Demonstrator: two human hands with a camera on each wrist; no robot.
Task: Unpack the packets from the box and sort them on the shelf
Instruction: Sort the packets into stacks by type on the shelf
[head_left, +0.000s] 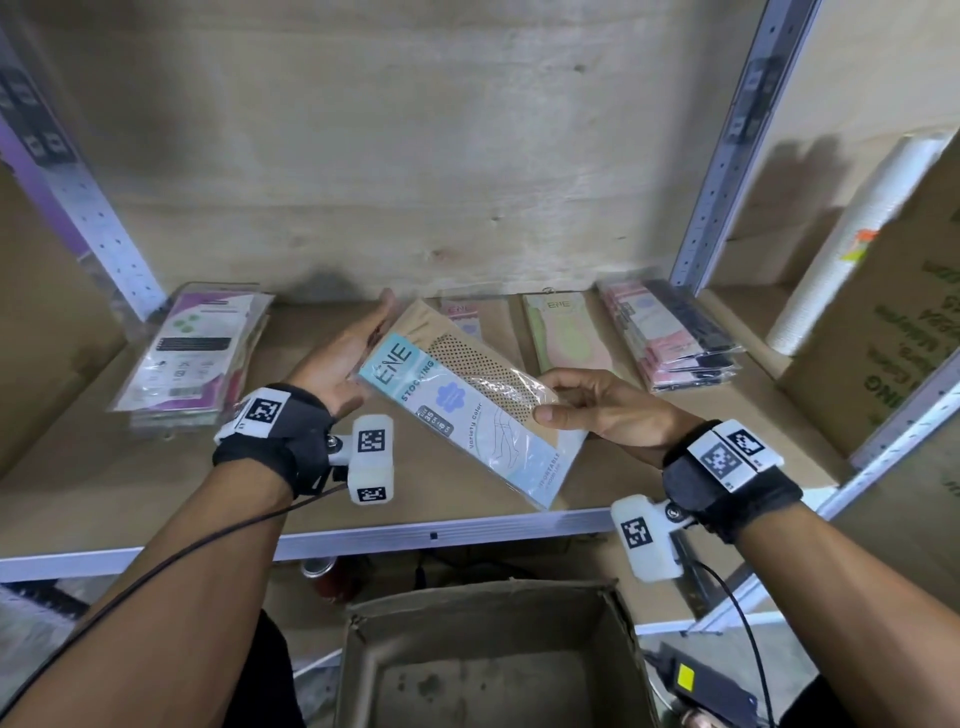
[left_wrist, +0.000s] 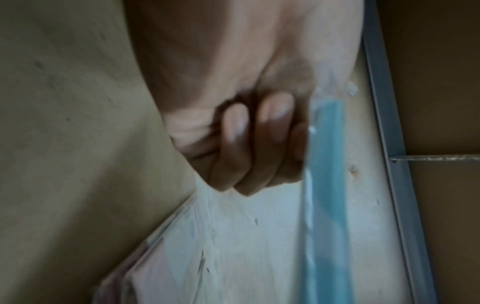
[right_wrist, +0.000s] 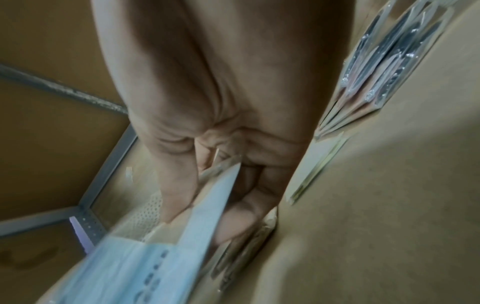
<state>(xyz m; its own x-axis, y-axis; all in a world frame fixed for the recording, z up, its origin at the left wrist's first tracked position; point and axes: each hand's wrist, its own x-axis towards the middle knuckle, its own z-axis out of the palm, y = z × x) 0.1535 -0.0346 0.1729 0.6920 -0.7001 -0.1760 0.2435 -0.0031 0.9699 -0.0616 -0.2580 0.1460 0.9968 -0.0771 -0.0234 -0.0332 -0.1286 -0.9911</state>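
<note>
While the right hand (head_left: 602, 410) pinched the lower right edge of a stocking packet (head_left: 467, 410) between thumb and curled fingers (right_wrist: 233, 218), the packet hung tilted above the wooden shelf (head_left: 156, 483), its blue "ENE STOCKING" card facing up and beige mesh fabric showing through the clear wrap. The left hand (head_left: 343, 358) lay against the packet's upper left end, palm turned inward in the head view; the left wrist view, though blurred, showed its fingers (left_wrist: 239, 144) curled beside the packet's blue edge (left_wrist: 327, 185), so whether they truly gripped it could not be told. Farther back on the shelf, just behind the held packet, lay a pink-carded packet (head_left: 467, 317) and beside it a green-and-pink packet (head_left: 566, 332), both flat. To the right of those sat a stack of pink and dark packets (head_left: 675, 332) near the perforated metal upright (head_left: 727, 156). At the shelf's left end rested another stack of packets (head_left: 192, 353) with purple and green print on a white card. Below the shelf's front metal lip stood an open cardboard box (head_left: 493, 660), its dim inside showing only brown bottom. A large brown carton (head_left: 893, 322) with green lettering leaned at the far right, with a sleeve of white cups (head_left: 852, 244) slanted against it.
</note>
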